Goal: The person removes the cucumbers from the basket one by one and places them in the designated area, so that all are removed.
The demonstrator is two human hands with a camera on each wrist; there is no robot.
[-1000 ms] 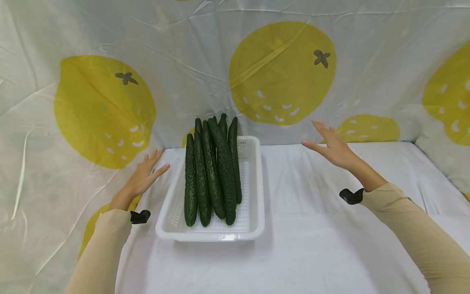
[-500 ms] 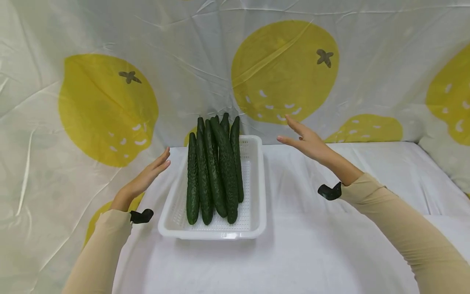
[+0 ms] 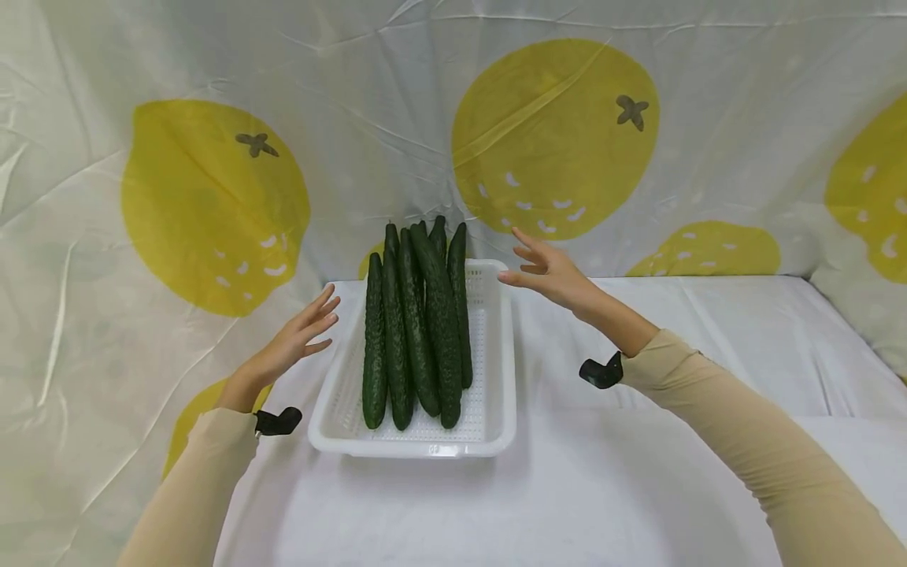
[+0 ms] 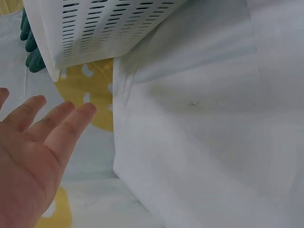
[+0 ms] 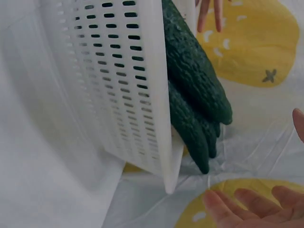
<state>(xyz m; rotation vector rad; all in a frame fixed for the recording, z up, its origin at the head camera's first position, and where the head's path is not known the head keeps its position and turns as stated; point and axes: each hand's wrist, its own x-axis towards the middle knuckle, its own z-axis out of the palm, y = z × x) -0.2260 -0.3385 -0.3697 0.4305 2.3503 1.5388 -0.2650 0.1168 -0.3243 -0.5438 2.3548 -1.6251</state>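
Observation:
Several long dark green cucumbers [image 3: 418, 339] lie lengthwise in a white perforated plastic basket [image 3: 499, 394], their far ends leaning up over its back rim. My left hand [image 3: 290, 342] hovers by the basket's left side, fingers spread and holding nothing. Near the back right corner of the basket is my right hand [image 3: 556, 279], its fingers loosely extended and nothing in them. In the right wrist view, the cucumbers [image 5: 192, 66] stick out past the basket rim, with the right hand's fingertips [image 5: 256, 202] apart from them. The left wrist view shows the left palm [image 4: 28, 166] beside the basket wall [image 4: 104, 28].
The basket stands on a table covered with a white cloth [image 3: 638, 472]. Behind and to the left hangs a pale curtain [image 3: 383, 94] printed with big yellow lemons. Each wrist wears a black camera mount [image 3: 278, 421].
My right hand has moved left, from well right of the basket to its back right corner. The left hand has shifted slightly right and turned. The basket and cucumbers have stayed put.

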